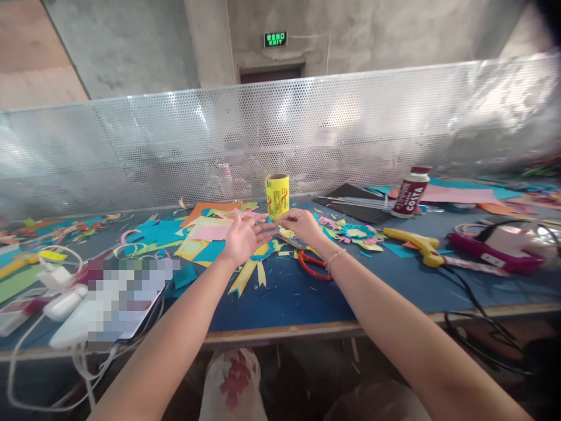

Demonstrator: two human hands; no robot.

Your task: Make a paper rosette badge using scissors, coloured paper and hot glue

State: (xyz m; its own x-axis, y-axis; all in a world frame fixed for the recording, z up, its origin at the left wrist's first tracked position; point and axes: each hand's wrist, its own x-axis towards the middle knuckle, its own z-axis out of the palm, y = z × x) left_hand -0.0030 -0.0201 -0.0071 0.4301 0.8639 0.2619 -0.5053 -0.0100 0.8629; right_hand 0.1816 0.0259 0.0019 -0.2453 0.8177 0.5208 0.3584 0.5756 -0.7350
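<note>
My left hand (243, 240) is turned palm up, its fingers stretched out and apart. Close beside its fingertips, my right hand (302, 227) is closed in a pinch; what sits between thumb and finger is too small to make out. Beneath the hands lies a yellow-and-blue paper rosette (263, 251) with yellow ribbon tails (243, 277), partly hidden by the left hand. Red-handled scissors (309, 266) lie under my right wrist. Just behind the hands stands a yellow printed roll (277, 196). A blue paper rosette (357, 231) lies to the right.
Coloured paper sheets (213, 230) and scraps cover the blue table (280, 310). At right are a yellow glue gun (416, 242) with a black cord, a COSTA bottle (411, 192) and a purple object (495, 252). A blurred device (118, 298) and white cables sit left. A perforated panel (175, 152) stands behind.
</note>
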